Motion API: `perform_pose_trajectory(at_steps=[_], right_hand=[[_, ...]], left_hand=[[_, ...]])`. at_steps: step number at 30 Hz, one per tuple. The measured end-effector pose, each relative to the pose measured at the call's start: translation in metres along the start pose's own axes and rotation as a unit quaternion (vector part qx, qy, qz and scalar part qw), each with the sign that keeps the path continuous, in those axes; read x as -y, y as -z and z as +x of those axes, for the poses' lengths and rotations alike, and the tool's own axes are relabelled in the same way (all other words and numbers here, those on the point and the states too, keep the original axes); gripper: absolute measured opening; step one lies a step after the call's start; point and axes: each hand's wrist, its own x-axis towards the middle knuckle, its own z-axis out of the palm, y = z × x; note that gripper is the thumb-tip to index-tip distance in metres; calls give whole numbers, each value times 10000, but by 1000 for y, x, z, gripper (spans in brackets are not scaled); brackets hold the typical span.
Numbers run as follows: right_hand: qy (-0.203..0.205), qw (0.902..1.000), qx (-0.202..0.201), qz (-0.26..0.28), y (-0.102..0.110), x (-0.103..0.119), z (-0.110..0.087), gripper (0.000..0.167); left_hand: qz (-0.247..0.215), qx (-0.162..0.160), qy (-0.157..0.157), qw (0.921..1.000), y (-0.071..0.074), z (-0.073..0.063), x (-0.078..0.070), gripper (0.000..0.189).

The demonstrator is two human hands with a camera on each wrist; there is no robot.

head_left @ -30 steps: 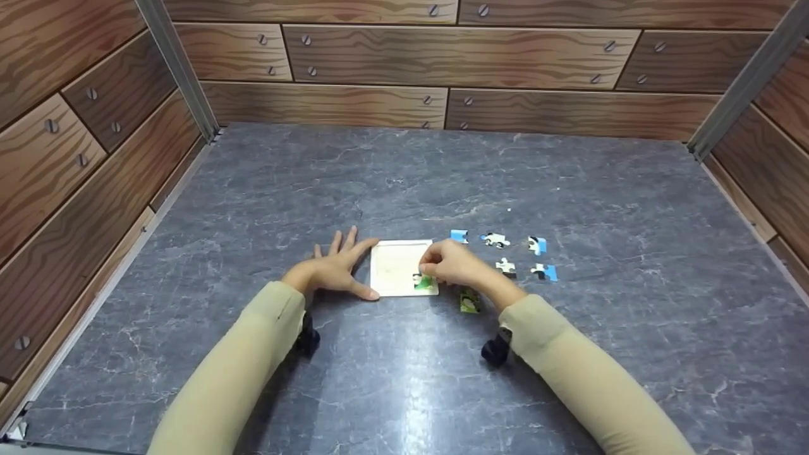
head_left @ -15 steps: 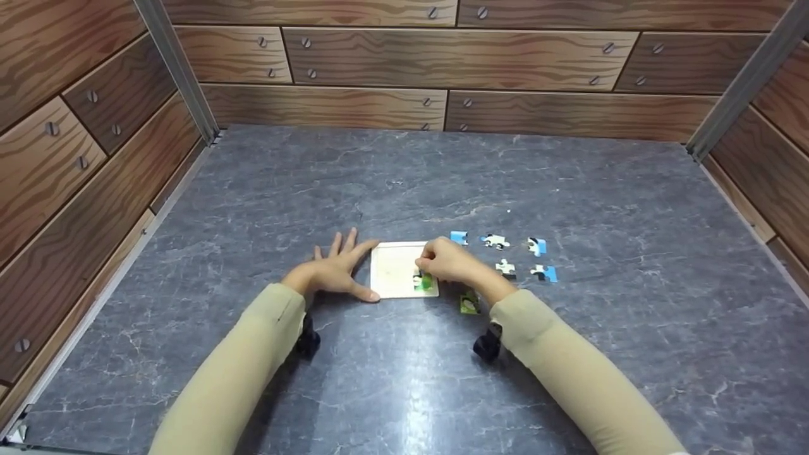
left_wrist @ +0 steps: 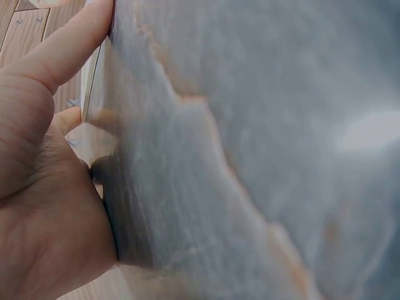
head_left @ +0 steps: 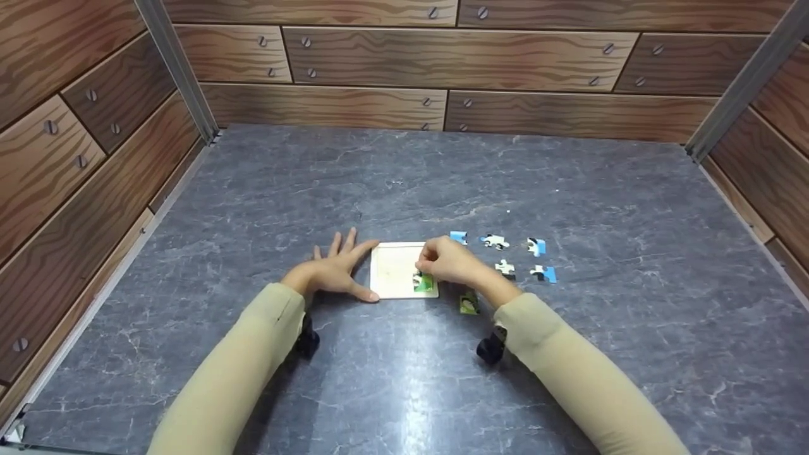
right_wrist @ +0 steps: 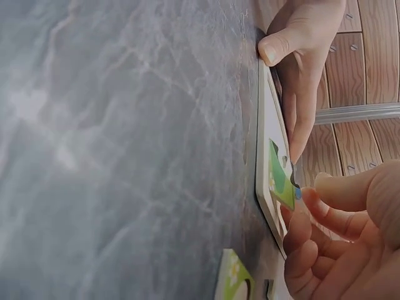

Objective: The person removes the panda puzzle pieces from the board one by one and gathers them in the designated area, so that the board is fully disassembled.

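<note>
A shallow square puzzle tray (head_left: pixel 395 253) with a pale inside lies in front of me. My left hand (head_left: pixel 328 270) is spread along its left side, the index fingertip at the far corner and the thumb at the near corner. A green puzzle piece (head_left: pixel 423 282) is at the tray's near right corner. My right hand (head_left: pixel 450 260) pinches this piece between thumb and index finger, at its upper edge. In the right wrist view, the green piece (right_wrist: pixel 280 178) is tilted, its small blue tab right at the fingertips. The left wrist view shows the left hand (left_wrist: pixel 44 162) low by the tabletop.
Several loose puzzle pieces lie right of the tray: a blue one (head_left: pixel 459 237), white-and-black ones (head_left: pixel 505 268) and blue-edged ones (head_left: pixel 537 246). A green piece (head_left: pixel 469 304) lies near the right wrist. Wood-patterned walls (head_left: pixel 366 57) enclose the grey marbled tabletop (head_left: pixel 316 170).
My right hand has shifted slightly left over the tray, and the green piece has turned a little in its corner. The left hand and the loose pieces have stayed put.
</note>
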Motion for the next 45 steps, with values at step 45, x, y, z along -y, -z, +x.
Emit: perform_pose_trajectory(at_steps=[45], right_hand=[[127,9910,-485,1242,40,-46,-75,16]], left_hand=[[-44,-29,-96,9999,0,-1,1,110]])
